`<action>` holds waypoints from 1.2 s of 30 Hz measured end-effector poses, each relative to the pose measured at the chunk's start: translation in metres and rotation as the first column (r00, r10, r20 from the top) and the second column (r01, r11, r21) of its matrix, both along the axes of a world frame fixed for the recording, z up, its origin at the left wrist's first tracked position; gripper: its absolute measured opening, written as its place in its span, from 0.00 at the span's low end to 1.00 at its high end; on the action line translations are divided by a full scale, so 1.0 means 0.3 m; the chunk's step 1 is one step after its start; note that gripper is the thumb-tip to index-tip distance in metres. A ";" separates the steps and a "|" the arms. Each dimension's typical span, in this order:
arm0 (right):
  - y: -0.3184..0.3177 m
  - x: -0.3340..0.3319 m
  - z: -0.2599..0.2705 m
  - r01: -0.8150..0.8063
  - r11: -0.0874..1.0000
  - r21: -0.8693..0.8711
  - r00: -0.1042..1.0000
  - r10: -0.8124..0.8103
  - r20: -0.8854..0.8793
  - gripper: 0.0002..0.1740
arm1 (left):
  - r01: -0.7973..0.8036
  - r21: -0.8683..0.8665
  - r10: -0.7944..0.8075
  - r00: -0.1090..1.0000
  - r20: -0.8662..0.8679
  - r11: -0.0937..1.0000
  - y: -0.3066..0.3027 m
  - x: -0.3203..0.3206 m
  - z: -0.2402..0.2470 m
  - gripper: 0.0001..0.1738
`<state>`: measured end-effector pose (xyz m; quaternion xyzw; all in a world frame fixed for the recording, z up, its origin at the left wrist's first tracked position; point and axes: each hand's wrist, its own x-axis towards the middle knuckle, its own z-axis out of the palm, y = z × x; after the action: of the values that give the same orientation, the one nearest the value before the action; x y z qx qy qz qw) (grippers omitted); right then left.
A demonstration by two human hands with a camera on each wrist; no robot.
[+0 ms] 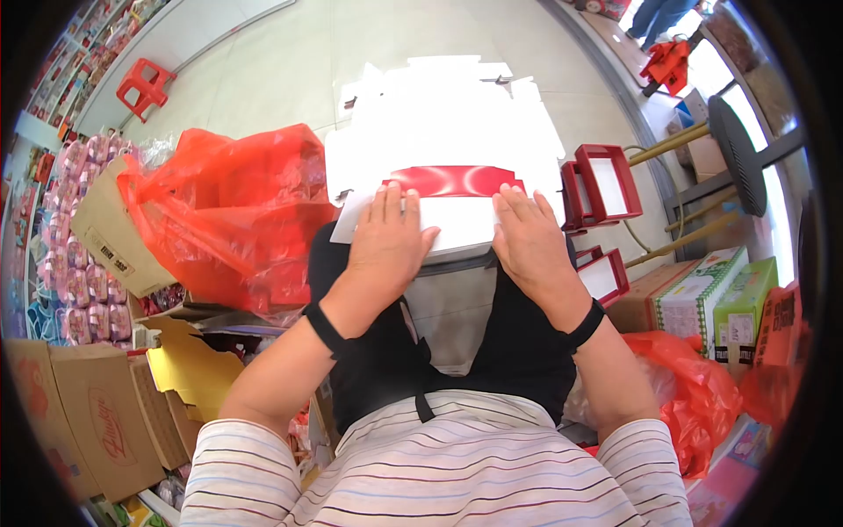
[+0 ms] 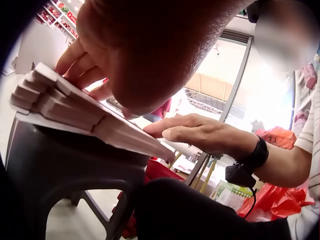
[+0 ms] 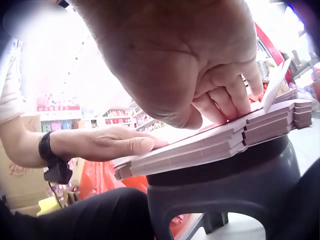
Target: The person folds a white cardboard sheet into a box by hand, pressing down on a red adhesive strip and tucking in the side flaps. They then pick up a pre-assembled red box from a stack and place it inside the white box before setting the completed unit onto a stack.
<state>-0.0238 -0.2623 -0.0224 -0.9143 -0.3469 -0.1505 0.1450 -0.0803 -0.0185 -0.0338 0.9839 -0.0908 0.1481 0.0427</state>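
Observation:
A stack of white flat cardboard blanks (image 1: 439,114), with notched and tabbed edges, lies on a dark stool (image 2: 80,170). Across the top sheet runs a glossy red panel (image 1: 452,181). My left hand (image 1: 386,237) lies palm down at the panel's left end, fingers stretched forward. At the other end my right hand (image 1: 534,246) lies the same way, its fingertips beside the red. Both wrist views show the layered edges of the stack (image 3: 195,155) under the hands. One white flap (image 3: 276,86) stands up past the right fingers.
Left stands a big red plastic bag (image 1: 246,220), with cardboard boxes (image 1: 101,413) nearer me. Red-rimmed box parts (image 1: 608,184) sit to the right of the stool. Further right are a green carton (image 1: 742,307) and another red bag (image 1: 694,395). A red stool (image 1: 145,88) stands far left.

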 end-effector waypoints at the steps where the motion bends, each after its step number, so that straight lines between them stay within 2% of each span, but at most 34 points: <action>1: -0.020 0.008 0.022 0.015 0.997 0.074 1.000 -0.013 -0.023 0.23 | 0.000 -0.012 0.000 1.000 -0.022 1.000 0.006 0.012 0.029 0.32; 2: -0.043 0.019 0.051 0.030 0.989 0.147 0.999 -0.023 -0.045 0.21 | -0.001 -0.061 -0.007 0.992 -0.127 0.998 0.023 0.027 0.066 0.31; 3: -0.066 0.026 0.070 0.043 0.975 0.218 0.997 -0.028 -0.072 0.20 | 0.029 -0.115 -0.032 0.999 -0.024 0.993 0.030 0.043 0.095 0.31; 4: -0.100 0.049 0.080 0.034 0.963 0.269 0.999 -0.035 0.000 0.18 | 0.059 -0.164 -0.047 0.996 0.077 0.985 0.037 0.057 0.116 0.31; 6: -0.171 0.092 0.064 0.147 0.935 0.324 0.989 -0.142 -0.038 0.19 | 0.110 -0.232 -0.047 0.964 0.263 0.966 0.032 0.093 0.142 0.31; 7: -0.205 0.120 0.049 0.192 0.913 0.359 0.981 -0.175 -0.080 0.19 | 0.068 -0.302 -0.015 0.985 0.174 0.951 0.029 0.117 0.138 0.32; 9: -0.256 0.161 0.029 0.309 0.844 0.439 0.927 -0.165 -0.336 0.18 | -0.031 -0.424 0.029 1.000 -0.011 0.905 0.024 0.156 0.117 0.33; 12: -0.272 0.173 0.070 0.531 0.711 0.461 0.719 -0.089 -0.689 0.18 | -0.187 -0.761 0.024 0.975 -0.220 0.621 0.022 0.167 0.112 0.35; 13: -0.268 0.168 0.094 0.608 0.662 0.438 0.616 -0.045 -0.787 0.18 | -0.222 -0.783 -0.045 0.952 -0.304 0.581 0.036 0.163 0.123 0.35; 15: -0.278 0.185 0.090 0.590 0.682 0.432 0.589 0.002 -0.808 0.19 | -0.310 -0.807 -0.187 0.873 -0.451 0.503 0.077 0.147 0.162 0.35; 16: -0.288 0.200 0.087 0.572 0.702 0.424 0.568 0.034 -0.822 0.20 | -0.338 -0.789 -0.162 0.865 -0.476 0.513 0.067 0.128 0.173 0.30; 19: -0.267 0.203 0.093 0.547 0.708 0.447 0.561 0.087 -0.823 0.19 | -0.090 -0.722 -0.252 0.902 -0.351 0.686 0.073 0.097 0.109 0.23; 20: -0.250 0.198 0.103 0.541 0.702 0.463 0.573 0.096 -0.814 0.19 | -0.035 -0.696 -0.225 0.934 -0.279 0.717 0.069 0.085 0.088 0.15; 21: -0.235 0.196 0.111 0.534 0.696 0.480 0.585 0.105 -0.804 0.19 | 0.001 -0.686 -0.200 0.957 -0.212 0.728 0.061 0.082 0.078 0.14; 23: -0.211 0.195 0.115 0.523 0.690 0.500 0.588 0.133 -0.798 0.19 | 0.067 -0.658 -0.153 0.986 -0.073 0.750 0.042 0.075 0.058 0.16; 26: -0.186 0.213 0.095 0.473 0.701 0.533 0.613 0.172 -0.771 0.18 | 0.177 -0.422 -0.180 0.983 0.032 0.889 0.016 0.061 0.043 0.22; 29: -0.153 0.218 0.090 0.449 0.719 0.531 0.643 0.153 -0.751 0.17 | 0.193 -0.501 -0.249 0.967 -0.047 0.843 0.001 0.037 0.063 0.20; 32: -0.127 0.215 0.102 0.407 0.758 0.510 0.659 0.143 -0.739 0.19 | 0.304 -0.434 -0.315 0.948 0.048 0.848 -0.004 0.000 0.018 0.20; 35: -0.091 0.210 0.114 0.409 0.831 0.376 0.686 -0.009 -0.727 0.22 | 0.360 -0.373 -0.342 0.932 0.116 0.855 -0.024 -0.054 0.003 0.22; 36: -0.081 0.216 0.116 0.409 0.856 0.315 0.691 -0.065 -0.720 0.27 | 0.356 -0.351 -0.353 0.933 0.076 0.866 -0.022 -0.074 0.006 0.23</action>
<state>0.0408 -0.2867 0.0123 -0.8816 -0.0980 0.1041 0.4498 -0.1024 -0.0250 -0.0321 0.9252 -0.2415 0.1566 0.2474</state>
